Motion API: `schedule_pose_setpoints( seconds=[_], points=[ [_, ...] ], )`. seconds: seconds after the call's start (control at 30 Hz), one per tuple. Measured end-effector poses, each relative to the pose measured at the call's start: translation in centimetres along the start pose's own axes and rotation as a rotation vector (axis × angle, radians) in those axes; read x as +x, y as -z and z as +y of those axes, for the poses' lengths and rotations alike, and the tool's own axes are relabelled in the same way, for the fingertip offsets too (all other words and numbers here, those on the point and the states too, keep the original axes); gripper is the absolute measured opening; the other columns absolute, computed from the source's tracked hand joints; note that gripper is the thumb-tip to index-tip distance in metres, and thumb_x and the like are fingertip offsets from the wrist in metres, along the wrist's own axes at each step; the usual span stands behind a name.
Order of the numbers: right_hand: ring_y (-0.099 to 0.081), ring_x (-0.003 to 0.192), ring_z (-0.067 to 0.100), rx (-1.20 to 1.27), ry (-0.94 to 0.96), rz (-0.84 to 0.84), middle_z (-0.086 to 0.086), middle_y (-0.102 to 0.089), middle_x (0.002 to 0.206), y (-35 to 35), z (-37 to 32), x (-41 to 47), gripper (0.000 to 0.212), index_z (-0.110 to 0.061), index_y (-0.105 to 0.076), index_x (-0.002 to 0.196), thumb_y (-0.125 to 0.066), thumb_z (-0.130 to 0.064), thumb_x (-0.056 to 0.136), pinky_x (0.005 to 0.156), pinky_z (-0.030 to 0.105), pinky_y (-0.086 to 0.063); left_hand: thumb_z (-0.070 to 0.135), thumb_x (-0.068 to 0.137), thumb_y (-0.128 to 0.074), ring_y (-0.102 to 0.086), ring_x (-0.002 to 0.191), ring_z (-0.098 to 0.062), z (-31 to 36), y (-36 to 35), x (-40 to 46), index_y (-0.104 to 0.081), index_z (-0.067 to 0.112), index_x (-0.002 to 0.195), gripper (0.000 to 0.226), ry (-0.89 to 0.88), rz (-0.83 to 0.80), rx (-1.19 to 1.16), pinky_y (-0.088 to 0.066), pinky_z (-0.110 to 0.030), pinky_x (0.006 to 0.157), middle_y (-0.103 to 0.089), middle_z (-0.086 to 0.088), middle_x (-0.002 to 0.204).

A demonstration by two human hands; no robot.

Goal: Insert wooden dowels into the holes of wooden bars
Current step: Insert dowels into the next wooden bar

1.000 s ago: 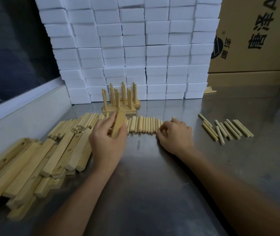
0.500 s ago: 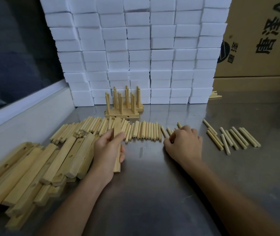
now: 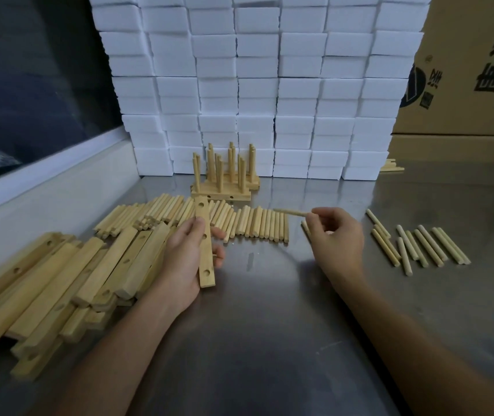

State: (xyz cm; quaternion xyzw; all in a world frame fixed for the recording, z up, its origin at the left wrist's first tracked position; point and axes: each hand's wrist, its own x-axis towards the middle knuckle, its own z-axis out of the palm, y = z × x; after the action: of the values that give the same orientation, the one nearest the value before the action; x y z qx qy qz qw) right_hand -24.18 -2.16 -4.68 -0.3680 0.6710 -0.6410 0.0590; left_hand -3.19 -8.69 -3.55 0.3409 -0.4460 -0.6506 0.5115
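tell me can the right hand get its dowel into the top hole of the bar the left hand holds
Probably yes: the right hand pinches a dowel just right of the bar, whose top hole faces up, uncovered above the left hand.

Between my left hand (image 3: 190,259), gripping a bar (image 3: 205,244), and my right hand (image 3: 337,238), pinching a dowel (image 3: 290,212), lies a bare stretch of metal table (image 3: 257,325) that widens toward me, so either hand can pass there. To my left the heap of bars (image 3: 59,283) blocks the way, and just beyond my hands the row of loose dowels (image 3: 239,223) runs across, with the finished bars with upright dowels (image 3: 224,175) and the wall of white blocks (image 3: 254,85) behind it. To my right a smaller group of dowels (image 3: 420,247) lies well apart, with open table beyond it up to the cardboard box (image 3: 465,85).
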Motion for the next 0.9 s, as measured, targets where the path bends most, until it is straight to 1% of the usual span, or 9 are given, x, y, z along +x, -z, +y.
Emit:
schedule_pose_setpoints(
  seconds=[0.13, 0.33, 0.43, 0.5, 0.57, 0.67, 0.73, 0.83, 0.9],
  points=[
    [-0.062, 0.06, -0.006, 0.373, -0.205, 0.12, -0.008, -0.069, 0.074, 1.0, 0.1, 1.0, 0.001, -0.018, -0.07, 0.091, -0.07, -0.018, 0.09, 0.052, 0.009, -0.046, 0.022, 0.105, -0.043, -0.052, 0.047, -0.017, 0.0, 0.0, 0.0, -0.06, 0.009, 0.11, 0.022, -0.006, 0.002, 0.015, -0.039, -0.025, 0.038, -0.063, -0.01, 0.074],
    [-0.06, 0.058, -0.001, 0.373, -0.261, 0.121, -0.004, -0.073, 0.072, 0.7, 0.6, 1.3, 0.004, -0.015, -0.072, 0.079, -0.073, -0.014, 0.083, 0.048, 0.014, -0.048, 0.016, 0.101, -0.05, -0.052, 0.049, -0.018, 0.0, 0.3, 0.1, -0.062, 0.009, 0.105, 0.015, 0.006, -0.036, -0.007, -0.039, -0.026, 0.038, -0.061, -0.01, 0.071],
    [-0.069, 0.074, 0.006, 0.334, -0.247, 0.083, -0.006, -0.072, 0.077, 0.8, 1.1, 1.4, 0.015, -0.015, -0.07, 0.099, -0.074, -0.012, 0.085, 0.062, 0.015, -0.052, 0.015, 0.1, -0.052, -0.052, 0.05, -0.018, -0.1, 0.4, 0.2, -0.062, 0.009, 0.103, 0.012, 0.01, -0.034, -0.014, -0.04, -0.026, 0.039, -0.061, -0.01, 0.07],
    [-0.07, 0.085, 0.006, 0.261, -0.188, 0.005, -0.005, -0.072, 0.092, 0.6, 1.1, 1.2, 0.034, -0.016, -0.059, 0.126, -0.064, -0.01, 0.093, 0.07, 0.016, -0.053, 0.014, 0.1, -0.052, -0.053, 0.05, -0.018, -0.2, 0.3, 0.2, -0.062, 0.008, 0.104, 0.012, 0.013, -0.03, -0.021, -0.04, -0.026, 0.039, -0.061, -0.01, 0.068],
    [-0.066, 0.085, 0.005, 0.135, -0.118, -0.036, -0.004, -0.067, 0.1, 0.3, 1.0, 1.0, 0.039, -0.019, -0.049, 0.138, -0.051, -0.011, 0.1, 0.069, 0.016, -0.05, 0.014, 0.1, -0.052, -0.053, 0.05, -0.019, -0.2, 0.3, 0.2, -0.062, 0.007, 0.104, 0.013, 0.014, -0.032, -0.025, -0.04, -0.027, 0.039, -0.061, -0.01, 0.067],
    [-0.048, 0.063, 0.005, 0.049, -0.021, -0.035, -0.003, -0.055, 0.082, 0.1, 0.6, 0.8, 0.022, -0.017, -0.057, 0.113, -0.038, -0.016, 0.102, 0.058, 0.025, -0.039, 0.011, 0.1, -0.052, -0.053, 0.05, -0.02, -0.2, 0.3, 0.2, -0.062, 0.007, 0.102, 0.011, 0.008, -0.043, -0.029, -0.039, -0.026, 0.039, -0.061, -0.011, 0.067],
    [-0.041, 0.055, 0.002, 0.024, 0.006, -0.038, -0.004, -0.049, 0.072, 0.1, 0.3, 0.4, 0.021, -0.019, -0.057, 0.098, -0.037, -0.025, 0.103, 0.054, 0.027, -0.036, 0.008, 0.099, -0.051, -0.053, 0.05, -0.02, -0.2, 0.4, 0.1, -0.061, 0.006, 0.1, 0.01, 0.009, -0.056, -0.026, -0.039, -0.026, 0.039, -0.06, -0.012, 0.067],
    [-0.043, 0.054, -0.003, -0.02, 0.085, -0.006, -0.012, -0.047, 0.061, 0.1, -0.2, -0.3, 0.04, -0.022, -0.045, 0.072, -0.043, -0.05, 0.1, 0.052, 0.019, -0.035, 0.002, 0.097, -0.05, -0.051, 0.05, -0.02, -0.3, 0.4, 0.0, -0.062, 0.003, 0.104, 0.014, 0.005, -0.068, -0.015, -0.038, -0.026, 0.04, -0.058, -0.013, 0.069],
    [-0.039, 0.047, 0.002, -0.061, 0.123, -0.003, -0.014, -0.042, 0.049, 0.1, -0.5, -0.6, 0.055, -0.023, -0.034, 0.06, -0.043, -0.067, 0.091, 0.048, 0.018, -0.031, 0.001, 0.096, -0.05, -0.051, 0.049, -0.02, -0.4, 0.5, 0.0, -0.062, 0.001, 0.106, 0.016, -0.004, -0.065, 0.002, -0.038, -0.026, 0.04, -0.058, -0.013, 0.068]
  ],
)
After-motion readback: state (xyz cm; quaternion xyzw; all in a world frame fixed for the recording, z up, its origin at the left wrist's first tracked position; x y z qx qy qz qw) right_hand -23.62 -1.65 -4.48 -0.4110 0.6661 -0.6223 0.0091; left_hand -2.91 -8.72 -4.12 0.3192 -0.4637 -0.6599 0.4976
